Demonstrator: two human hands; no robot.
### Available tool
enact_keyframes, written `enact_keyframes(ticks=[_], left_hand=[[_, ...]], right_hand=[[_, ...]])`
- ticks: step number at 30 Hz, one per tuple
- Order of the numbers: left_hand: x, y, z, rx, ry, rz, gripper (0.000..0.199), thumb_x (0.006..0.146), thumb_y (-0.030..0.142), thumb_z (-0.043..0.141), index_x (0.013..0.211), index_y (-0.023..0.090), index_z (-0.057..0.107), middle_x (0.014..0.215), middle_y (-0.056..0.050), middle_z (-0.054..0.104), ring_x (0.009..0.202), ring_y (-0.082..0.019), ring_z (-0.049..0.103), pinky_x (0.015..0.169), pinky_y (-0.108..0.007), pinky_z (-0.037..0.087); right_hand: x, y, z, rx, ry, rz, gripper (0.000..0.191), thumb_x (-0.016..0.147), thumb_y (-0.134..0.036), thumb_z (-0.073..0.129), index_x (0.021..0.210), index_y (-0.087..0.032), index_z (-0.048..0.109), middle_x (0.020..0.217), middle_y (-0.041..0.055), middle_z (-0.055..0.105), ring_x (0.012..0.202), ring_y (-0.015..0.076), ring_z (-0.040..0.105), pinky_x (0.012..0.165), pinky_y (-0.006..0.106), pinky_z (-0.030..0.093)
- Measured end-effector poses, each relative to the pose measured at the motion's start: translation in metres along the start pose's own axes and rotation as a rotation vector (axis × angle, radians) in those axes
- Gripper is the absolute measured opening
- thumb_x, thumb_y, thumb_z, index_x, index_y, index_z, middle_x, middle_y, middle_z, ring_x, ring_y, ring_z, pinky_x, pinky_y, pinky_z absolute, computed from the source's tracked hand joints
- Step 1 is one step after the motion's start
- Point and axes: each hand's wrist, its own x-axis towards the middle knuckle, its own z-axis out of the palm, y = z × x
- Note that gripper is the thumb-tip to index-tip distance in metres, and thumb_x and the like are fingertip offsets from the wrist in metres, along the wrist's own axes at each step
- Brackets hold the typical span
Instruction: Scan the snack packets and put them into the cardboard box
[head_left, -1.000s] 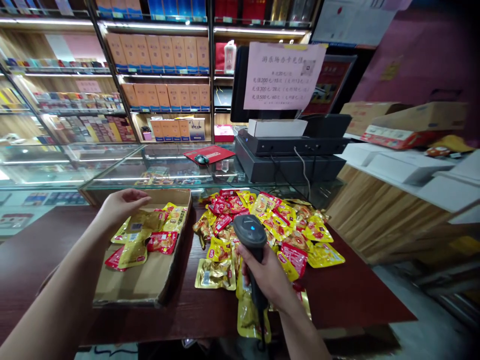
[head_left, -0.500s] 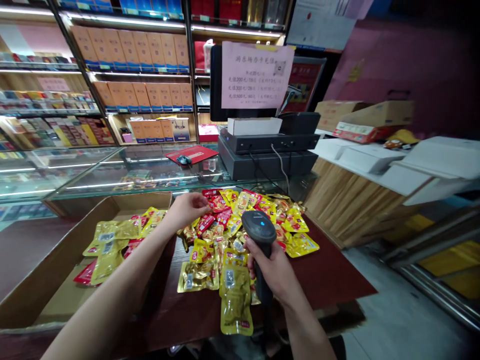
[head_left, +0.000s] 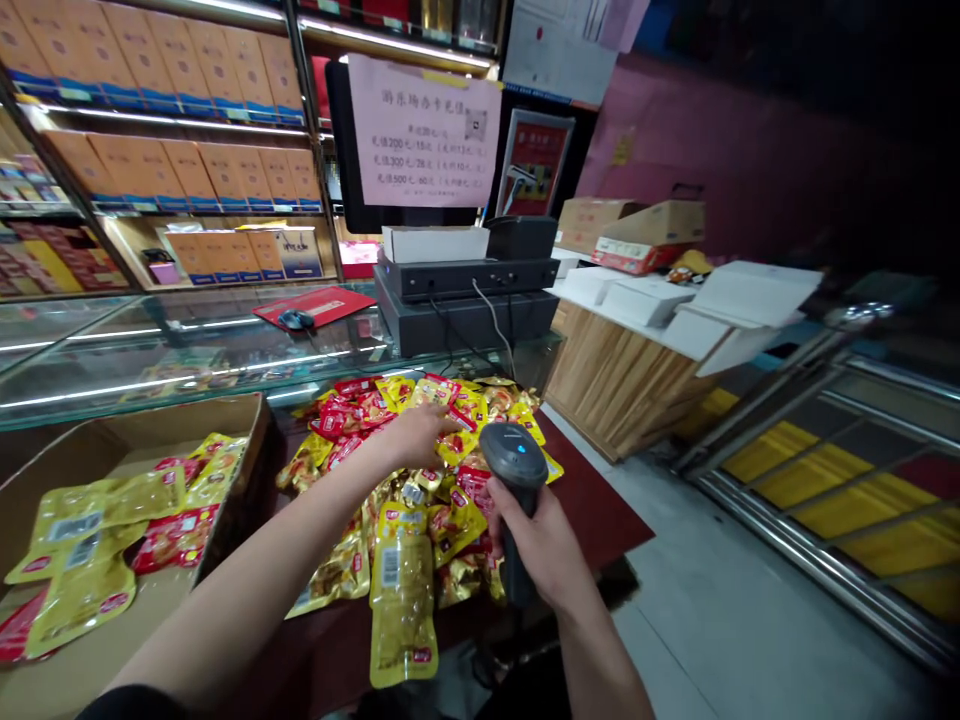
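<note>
My right hand (head_left: 536, 540) is wrapped round the handle of a black barcode scanner (head_left: 514, 455), which shows a blue light on top. My left hand (head_left: 420, 437) reaches over a heap of snack packets (head_left: 352, 415) in red, yellow and gold foil. Its fingers are stretched out over the packets, with nothing visible in them; their undersides are hidden. Nearest me, a long gold packet (head_left: 403, 600) with a barcode hangs over the table's front edge. At the left, a cardboard box (head_left: 161, 420) holds several gold and red packets (head_left: 82, 575).
Behind the heap stands a glass counter (head_left: 187, 340) with a mouse (head_left: 296, 319) on a red pad. A monitor with a pink paper sign (head_left: 424, 130) stands over a black cash drawer (head_left: 465, 315). To the right are a wooden cabinet (head_left: 600, 370) and a metal railing (head_left: 795, 510).
The view has turned to the right, so the scene shifts left. My left hand has moved rightward across the heap, closer to the scanner. My right hand still grips the scanner.
</note>
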Motion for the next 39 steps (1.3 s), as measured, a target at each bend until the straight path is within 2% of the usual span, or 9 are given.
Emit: enact_keyframes(ticks=[4, 7, 11, 15, 18, 21, 26, 31, 39], left_hand=[[0.003, 0.001, 0.001, 0.048, -0.036, 0.091, 0.055, 0.062, 0.029, 0.074, 0.116, 0.025, 0.065, 0.124, -0.008, 0.062, 0.116, -0.027, 0.053, 0.099, -0.034, 0.038], [-0.003, -0.005, -0.006, -0.037, 0.012, 0.018, 0.040, 0.070, 0.020, 0.063, 0.108, 0.025, 0.070, 0.113, -0.006, 0.068, 0.107, -0.024, 0.059, 0.094, -0.032, 0.042], [-0.022, -0.023, -0.020, -0.380, 0.112, -0.158, 0.029, 0.078, 0.029, 0.058, 0.102, 0.021, 0.071, 0.097, -0.004, 0.072, 0.090, -0.021, 0.065, 0.081, -0.028, 0.047], [-0.053, -0.048, -0.033, -0.840, 0.114, -0.292, 0.036, 0.076, 0.046, 0.063, 0.095, 0.016, 0.070, 0.083, -0.004, 0.070, 0.068, -0.015, 0.063, 0.060, -0.023, 0.047], [-0.080, -0.065, -0.040, -1.123, 0.090, -0.407, 0.041, 0.068, 0.048, 0.072, 0.094, 0.017, 0.070, 0.087, -0.005, 0.070, 0.070, -0.015, 0.063, 0.058, -0.024, 0.049], [-0.106, -0.081, -0.044, -1.277, 0.107, -0.549, 0.045, 0.061, 0.047, 0.078, 0.094, 0.017, 0.070, 0.087, -0.006, 0.071, 0.073, -0.018, 0.065, 0.060, -0.026, 0.051], [-0.134, -0.097, -0.047, -1.384, 0.219, -0.621, 0.045, 0.057, 0.043, 0.082, 0.091, 0.016, 0.071, 0.088, -0.007, 0.071, 0.073, -0.015, 0.065, 0.062, -0.023, 0.049], [-0.141, -0.098, -0.047, -1.414, 0.351, -0.639, 0.042, 0.054, 0.036, 0.085, 0.089, 0.016, 0.072, 0.091, -0.006, 0.071, 0.074, -0.013, 0.063, 0.062, -0.021, 0.048], [-0.138, -0.092, -0.039, -1.396, 0.263, -0.618, 0.044, 0.057, 0.040, 0.083, 0.092, 0.016, 0.073, 0.093, -0.007, 0.071, 0.071, -0.012, 0.062, 0.059, -0.021, 0.044]], right_hand=[[0.002, 0.002, -0.002, 0.000, 0.021, 0.021, 0.039, 0.078, -0.055, 0.062, 0.084, -0.018, 0.050, 0.048, -0.0037, 0.052, 0.038, 0.0125, 0.049, 0.038, 0.024, 0.041], [0.003, 0.005, 0.003, 0.022, 0.003, 0.040, 0.040, 0.077, -0.055, 0.062, 0.089, -0.019, 0.051, 0.050, -0.0046, 0.052, 0.037, 0.0125, 0.049, 0.037, 0.024, 0.042], [0.002, 0.005, 0.018, 0.044, -0.038, 0.049, 0.041, 0.076, -0.054, 0.064, 0.093, -0.019, 0.050, 0.052, -0.0052, 0.052, 0.039, 0.0118, 0.049, 0.039, 0.024, 0.044], [0.001, 0.004, 0.042, 0.040, -0.091, 0.048, 0.040, 0.076, -0.053, 0.064, 0.093, -0.019, 0.051, 0.052, -0.0045, 0.053, 0.039, 0.0112, 0.049, 0.039, 0.023, 0.043], [-0.001, 0.003, 0.063, 0.021, -0.158, 0.016, 0.038, 0.077, -0.052, 0.063, 0.092, -0.019, 0.051, 0.053, -0.0042, 0.054, 0.040, 0.0120, 0.050, 0.039, 0.023, 0.044], [-0.005, 0.000, 0.084, 0.008, -0.222, 0.005, 0.037, 0.077, -0.052, 0.063, 0.090, -0.020, 0.050, 0.054, -0.0038, 0.054, 0.041, 0.0126, 0.051, 0.040, 0.024, 0.044], [-0.011, -0.003, 0.117, 0.002, -0.317, 0.053, 0.036, 0.077, -0.052, 0.063, 0.087, -0.021, 0.050, 0.051, -0.0053, 0.052, 0.038, 0.0111, 0.048, 0.038, 0.023, 0.042], [-0.013, 0.000, 0.140, -0.030, -0.386, 0.046, 0.036, 0.079, -0.051, 0.062, 0.093, -0.020, 0.050, 0.052, -0.0057, 0.053, 0.038, 0.0108, 0.049, 0.037, 0.022, 0.042], [-0.018, 0.006, 0.151, -0.086, -0.420, 0.057, 0.040, 0.080, -0.054, 0.060, 0.098, -0.020, 0.050, 0.051, -0.0066, 0.052, 0.036, 0.0107, 0.049, 0.036, 0.022, 0.042]])
